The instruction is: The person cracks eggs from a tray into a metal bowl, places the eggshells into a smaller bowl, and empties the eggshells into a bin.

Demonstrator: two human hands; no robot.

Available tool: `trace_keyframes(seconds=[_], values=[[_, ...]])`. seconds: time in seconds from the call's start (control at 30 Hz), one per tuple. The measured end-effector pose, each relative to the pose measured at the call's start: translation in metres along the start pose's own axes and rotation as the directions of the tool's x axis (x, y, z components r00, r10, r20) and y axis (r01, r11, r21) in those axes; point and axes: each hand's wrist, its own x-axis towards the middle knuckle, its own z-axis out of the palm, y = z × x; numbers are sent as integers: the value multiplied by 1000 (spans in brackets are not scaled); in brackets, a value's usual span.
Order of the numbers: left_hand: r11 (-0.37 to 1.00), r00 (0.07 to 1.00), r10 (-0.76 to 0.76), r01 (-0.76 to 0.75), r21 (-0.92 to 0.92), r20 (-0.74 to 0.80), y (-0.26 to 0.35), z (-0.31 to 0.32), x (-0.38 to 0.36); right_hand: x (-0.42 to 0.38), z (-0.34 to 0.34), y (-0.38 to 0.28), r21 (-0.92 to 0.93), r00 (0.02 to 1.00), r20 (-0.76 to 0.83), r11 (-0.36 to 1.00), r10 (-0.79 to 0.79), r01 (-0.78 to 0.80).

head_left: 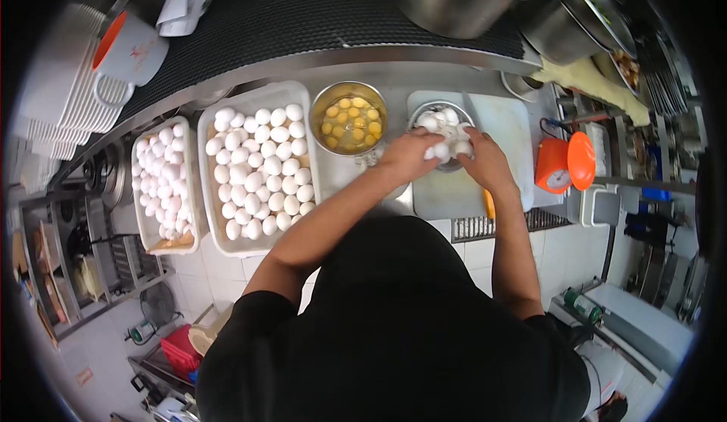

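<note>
A metal bowl [448, 168] stands on the white cutting board [507, 130], heaped with white eggshells [439, 121]. My left hand [411, 155] reaches in from the left, its fingers curled against the shells. From the other side, my right hand [485, 163] curves over the heap, fingers on the shells at the bowl's rim. Some fingertips are hidden among the shells. Left of the board, a round metal pot [351, 151] holds several cracked eggs with whole yolks. Farther left, a white tray [312, 138] carries many whole white eggs.
A second egg-filled tray [192, 138] stands at the far left. A knife [470, 109] lies on the board, and an orange scale [553, 166] sits to its right. Behind runs a raised shelf with a black mat [303, 21], a mug [140, 51] and large pots [454, 2].
</note>
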Motion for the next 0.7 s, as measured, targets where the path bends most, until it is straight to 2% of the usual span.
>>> trace_keyframes(seconds=[0.07,0.17,0.23,0.33,0.4,0.47,0.5,0.57,0.6,0.63,0.7], values=[[1000,999,12,-12,5,-35,-2,3,3,3,12,7,16,999,-27,999,-37,37],[998,989,19,-26,-49,-146,0,-10,-6,2,9,-12,196,997,-76,981,31,-16],[994,965,30,-56,-94,-261,-9,-26,-17,5,7,-20,169,988,-156,985,-1,28],[933,918,-279,190,-307,-282,-20,-62,-49,18,8,-45,175,977,-192,976,-96,130],[791,815,-499,290,-539,-294,-33,-87,-81,26,12,-74,236,974,-159,952,-161,196],[558,643,-729,357,-749,-237,-37,-120,-116,33,29,-113,255,944,-99,909,-314,330],[541,587,-753,298,-787,-296,-45,-130,-134,38,38,-135,266,917,-75,879,-391,396],[591,516,-728,137,-795,-452,-77,-138,-176,44,54,-189,347,882,11,829,-471,439],[529,444,-779,89,-844,-442,-71,-152,-188,56,77,-205,317,833,3,791,-553,523],[545,407,-782,80,-835,-472,-82,-157,-204,71,100,-222,285,778,-1,746,-628,602],[579,350,-783,103,-809,-515,-97,-162,-229,88,119,-279,234,772,156,782,-617,578]])
